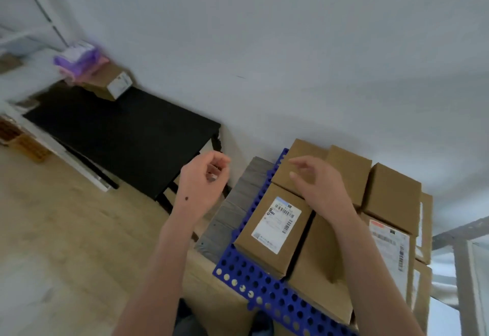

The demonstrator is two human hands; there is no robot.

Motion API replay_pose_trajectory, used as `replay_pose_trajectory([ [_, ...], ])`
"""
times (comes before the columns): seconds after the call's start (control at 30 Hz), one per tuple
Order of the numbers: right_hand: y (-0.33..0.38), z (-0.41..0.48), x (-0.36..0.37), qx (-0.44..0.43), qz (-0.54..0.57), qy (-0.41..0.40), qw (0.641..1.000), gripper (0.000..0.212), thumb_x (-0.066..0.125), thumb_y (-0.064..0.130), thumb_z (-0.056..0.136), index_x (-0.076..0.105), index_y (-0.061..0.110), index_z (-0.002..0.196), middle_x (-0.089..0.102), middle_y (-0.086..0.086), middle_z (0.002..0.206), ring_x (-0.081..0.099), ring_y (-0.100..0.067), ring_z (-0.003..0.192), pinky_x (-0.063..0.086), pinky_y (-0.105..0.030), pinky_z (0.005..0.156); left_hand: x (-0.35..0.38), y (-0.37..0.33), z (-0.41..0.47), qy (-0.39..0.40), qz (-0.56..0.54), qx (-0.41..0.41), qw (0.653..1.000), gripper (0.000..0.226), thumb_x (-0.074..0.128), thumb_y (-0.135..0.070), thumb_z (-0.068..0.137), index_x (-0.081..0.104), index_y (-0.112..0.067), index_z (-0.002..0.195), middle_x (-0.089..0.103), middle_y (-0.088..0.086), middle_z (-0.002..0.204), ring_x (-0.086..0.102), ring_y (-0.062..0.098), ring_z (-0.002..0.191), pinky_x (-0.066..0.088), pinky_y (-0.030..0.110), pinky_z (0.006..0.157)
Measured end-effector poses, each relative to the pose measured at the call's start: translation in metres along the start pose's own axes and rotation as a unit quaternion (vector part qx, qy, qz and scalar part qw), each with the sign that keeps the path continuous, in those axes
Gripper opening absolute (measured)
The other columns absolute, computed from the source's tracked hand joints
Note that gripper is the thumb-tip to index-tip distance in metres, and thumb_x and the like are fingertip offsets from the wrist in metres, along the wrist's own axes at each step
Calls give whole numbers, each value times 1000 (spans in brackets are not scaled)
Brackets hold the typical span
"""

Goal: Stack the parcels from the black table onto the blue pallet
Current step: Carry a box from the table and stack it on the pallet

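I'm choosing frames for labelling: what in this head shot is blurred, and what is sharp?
Head view: the purple plastic bag and cardboard box at the far end of the black table are smeared by blur; the white-labelled cardboard parcel on the blue perforated pallet is sharper, barcode visible; the wide lens tilts the scene.

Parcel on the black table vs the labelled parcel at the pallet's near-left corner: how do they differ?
The table parcel sits at the black table's far corner; the pallet parcel sits on the blue pallet. The table parcel's white label faces sideways; the pallet parcel's faces up. A purple bag lies on or behind the table parcel; nothing lies on the pallet parcel. Both are brown cardboard.
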State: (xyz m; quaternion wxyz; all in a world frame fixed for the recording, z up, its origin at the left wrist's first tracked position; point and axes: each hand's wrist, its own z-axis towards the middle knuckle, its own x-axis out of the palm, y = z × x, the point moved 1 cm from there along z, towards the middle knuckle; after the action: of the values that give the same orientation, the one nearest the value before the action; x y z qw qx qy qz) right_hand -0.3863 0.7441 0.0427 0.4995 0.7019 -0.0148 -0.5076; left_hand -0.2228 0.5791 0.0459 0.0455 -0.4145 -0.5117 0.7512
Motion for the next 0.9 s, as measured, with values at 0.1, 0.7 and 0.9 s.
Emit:
replay_pose_trajectory([
  [0.1, 31, 8, 27, -21, 5, 25, 999, 26, 63, 23, 92, 62, 30, 117, 62, 15, 110, 54, 1, 101, 33, -5, 75, -33, 23, 1, -16, 1, -20, 1000, 18, 64, -13, 85, 60, -27, 94, 62, -13, 88, 60, -1, 80, 44, 12, 68],
  [0.7, 259, 46, 259, -108, 34, 183, 977, 32, 60, 21, 94, 56, 39, 120, 59, 18, 111, 60, 2, 98, 44, -11, 74, -274, 198, 16, -48, 7, -62, 997, 39, 68, -13, 83, 58, -28, 118, 63, -12, 100, 62, 2, 84, 53, 24, 80],
  [0.9, 297, 61, 303, -117, 29, 205, 971, 36, 64, 23, 91, 52, 49, 112, 57, 25, 106, 61, 6, 93, 46, -10, 71, -310, 236, 25, -73, 5, -72, 995, 39, 67, -14, 84, 58, -26, 120, 63, -12, 98, 60, 1, 86, 53, 25, 79],
])
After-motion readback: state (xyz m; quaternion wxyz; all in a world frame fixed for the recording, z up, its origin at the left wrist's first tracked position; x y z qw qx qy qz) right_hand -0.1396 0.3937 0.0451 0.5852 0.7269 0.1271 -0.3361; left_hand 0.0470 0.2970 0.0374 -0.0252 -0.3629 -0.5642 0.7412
